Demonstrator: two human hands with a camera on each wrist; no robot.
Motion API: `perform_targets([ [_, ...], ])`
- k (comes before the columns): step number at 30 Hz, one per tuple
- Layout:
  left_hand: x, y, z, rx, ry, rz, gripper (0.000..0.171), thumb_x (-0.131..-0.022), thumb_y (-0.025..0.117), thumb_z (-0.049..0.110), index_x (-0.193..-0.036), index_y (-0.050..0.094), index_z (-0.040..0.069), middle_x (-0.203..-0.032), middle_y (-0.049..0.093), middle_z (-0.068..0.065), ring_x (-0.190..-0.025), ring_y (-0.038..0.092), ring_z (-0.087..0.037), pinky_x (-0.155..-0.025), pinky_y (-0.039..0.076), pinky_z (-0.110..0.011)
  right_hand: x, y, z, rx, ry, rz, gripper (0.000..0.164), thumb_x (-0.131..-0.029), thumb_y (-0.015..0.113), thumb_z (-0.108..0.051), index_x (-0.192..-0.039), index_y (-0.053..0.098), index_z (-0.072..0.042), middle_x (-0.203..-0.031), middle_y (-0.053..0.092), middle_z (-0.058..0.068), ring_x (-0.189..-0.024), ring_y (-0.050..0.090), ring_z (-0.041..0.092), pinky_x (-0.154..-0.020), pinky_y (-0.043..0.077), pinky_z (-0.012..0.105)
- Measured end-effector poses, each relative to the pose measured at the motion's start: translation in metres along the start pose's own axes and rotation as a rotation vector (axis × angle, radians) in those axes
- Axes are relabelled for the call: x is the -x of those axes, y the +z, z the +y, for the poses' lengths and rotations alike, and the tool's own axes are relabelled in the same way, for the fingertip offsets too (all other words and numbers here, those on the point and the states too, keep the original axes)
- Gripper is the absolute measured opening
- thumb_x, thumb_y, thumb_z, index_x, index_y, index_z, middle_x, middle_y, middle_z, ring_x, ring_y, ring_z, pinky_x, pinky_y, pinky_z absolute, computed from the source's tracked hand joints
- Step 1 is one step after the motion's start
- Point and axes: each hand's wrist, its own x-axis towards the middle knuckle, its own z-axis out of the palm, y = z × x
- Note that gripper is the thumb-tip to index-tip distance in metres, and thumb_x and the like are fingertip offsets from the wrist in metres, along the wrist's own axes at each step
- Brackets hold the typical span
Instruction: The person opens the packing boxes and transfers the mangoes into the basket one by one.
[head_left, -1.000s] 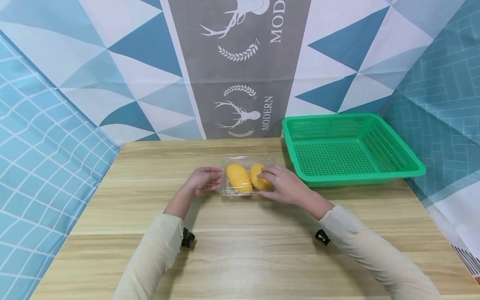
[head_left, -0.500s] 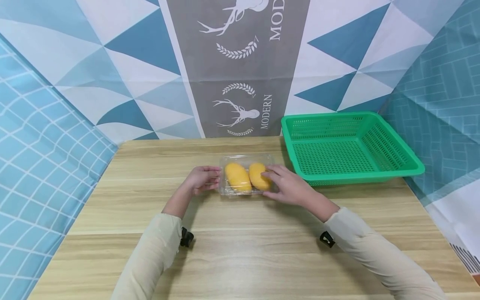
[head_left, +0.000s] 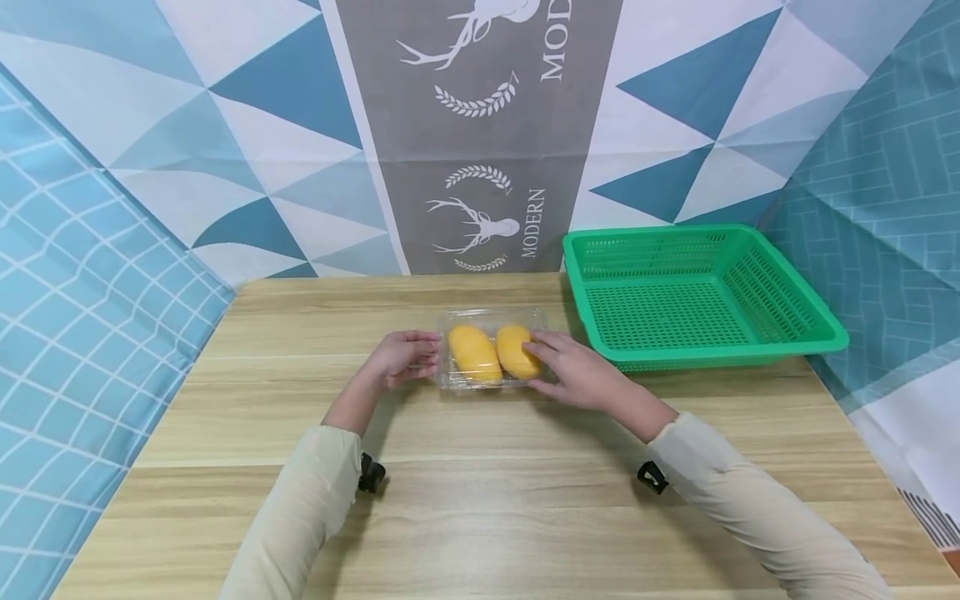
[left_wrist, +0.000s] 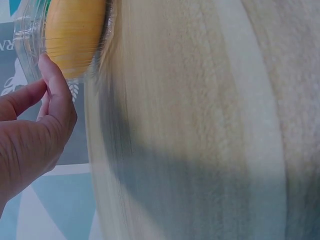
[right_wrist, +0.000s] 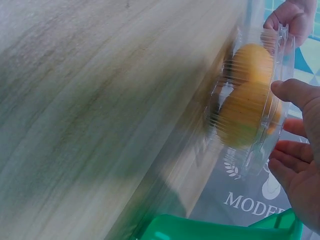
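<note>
A clear plastic clamshell container (head_left: 491, 317) stands on the wooden table with its lid down. Two yellow mangoes lie inside, a left mango (head_left: 474, 352) and a right mango (head_left: 516, 350). At the container's left end my left hand (head_left: 405, 358) pinches the rim, thumb and index finger close together in the left wrist view. My right hand (head_left: 573, 371) holds the right end. Its thumb (right_wrist: 292, 92) lies on the rim seam in the right wrist view, and the other fingers curve round the end. Some fingertips are hidden behind the plastic.
A green plastic basket (head_left: 817, 337) stands at the back right, close to my right hand. The wooden table (head_left: 487, 517) meets a patterned cloth backdrop (head_left: 300, 142) at its back edge. Cloth also hangs along both sides.
My right hand has shifted slightly to the right along the container's end, uncovering more of the right mango. The left hand and the container stay nearly where they were.
</note>
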Motion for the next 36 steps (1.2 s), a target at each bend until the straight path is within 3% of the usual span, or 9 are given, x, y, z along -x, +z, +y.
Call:
perform_targets([
  [12,-0.0009,-0.0007,-0.0017,0.003,-0.008,0.001,0.036,-0.095,0.05,0.006,-0.13,0.046,-0.004,-0.084,0.06,0.001,-0.072,0.06,-0.009,-0.071,0.058,-0.022,-0.0007,0.0001,0.0007,0.039,-0.045,0.001,0.055,-0.082,0.069,-0.029,-0.127,0.054,-0.001,-0.134,0.051,0.02,-0.124,0.049,0.033,-0.105,0.042,0.043],
  [25,-0.0021,-0.0004,0.0005,0.025,-0.018,0.005,0.037,-0.095,0.051,0.006,-0.13,0.046,-0.004,-0.083,0.059,-0.001,-0.073,0.059,-0.01,-0.072,0.058,-0.023,-0.0035,0.0082,0.0049,0.239,-0.205,0.134,0.047,-0.079,0.068,-0.022,-0.118,0.061,0.002,-0.121,0.061,0.02,-0.116,0.057,0.031,-0.097,0.05,0.038],
  [36,-0.0033,-0.0014,-0.0019,0.031,-0.017,0.015,0.036,-0.095,0.051,0.006,-0.13,0.045,-0.004,-0.08,0.058,0.0,-0.07,0.059,-0.009,-0.069,0.057,-0.021,-0.0046,0.0093,0.0066,0.298,-0.283,0.189,0.041,-0.078,0.067,-0.018,-0.113,0.064,0.002,-0.114,0.065,0.018,-0.109,0.062,0.03,-0.094,0.051,0.036],
])
